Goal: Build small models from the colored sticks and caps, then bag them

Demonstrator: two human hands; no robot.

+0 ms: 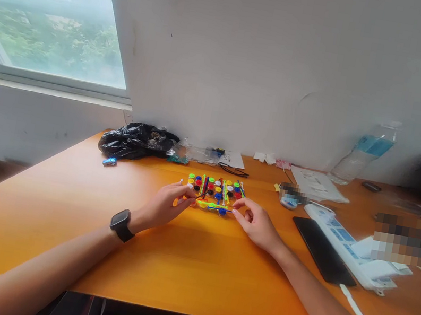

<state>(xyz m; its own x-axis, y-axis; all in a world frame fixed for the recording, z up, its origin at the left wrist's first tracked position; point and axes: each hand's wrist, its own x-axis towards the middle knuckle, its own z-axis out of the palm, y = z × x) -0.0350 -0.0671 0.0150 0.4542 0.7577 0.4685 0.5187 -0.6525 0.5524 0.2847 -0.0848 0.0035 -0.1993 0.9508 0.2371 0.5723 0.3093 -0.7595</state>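
Coloured discs (pixel 217 196) and sticks (pixel 224 192), where exactly?

Mid-frame, between the left hand (pixel 166 204) and right hand (pixel 259 227).

And the fingers?

Left ones pinch a dark stick (pixel 201 196); right ones meet a blue stick (pixel 221 210), though whether gripping I cannot tell.

Around them?

Wooden table (pixel 183 271), black bag (pixel 132 141) left of centre, pale wall (pixel 265 70) behind, window (pixel 53 34) upper left.

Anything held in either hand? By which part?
The left hand seems to pinch a thin black stick by its left end. The right hand is at a blue stick's right end; whether it grips can't be told.
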